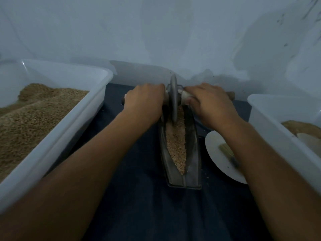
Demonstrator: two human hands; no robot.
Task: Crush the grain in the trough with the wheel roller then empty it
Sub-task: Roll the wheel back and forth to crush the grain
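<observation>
Against a pale blue wall, on a dark cloth, the left hand [145,100] and right hand [207,103] clench the wheel roller [173,98] by its crosswise axle handles, the seemingly heavy, rigid disc standing at the far end of the grain-filled trough [192,164], whose long axis runs away from the person.

A large white tub [57,119] is sitting along the left edge of the desk [139,197], heaped with brown grain [31,115]. Another white tub [284,129] is standing at the right edge, holding a smaller brown pile [298,126]. Just beside it, a white plate [218,153] is lying on the dark desk, carrying a small brush [229,155]. A pale wall [156,35] is rising behind.
</observation>
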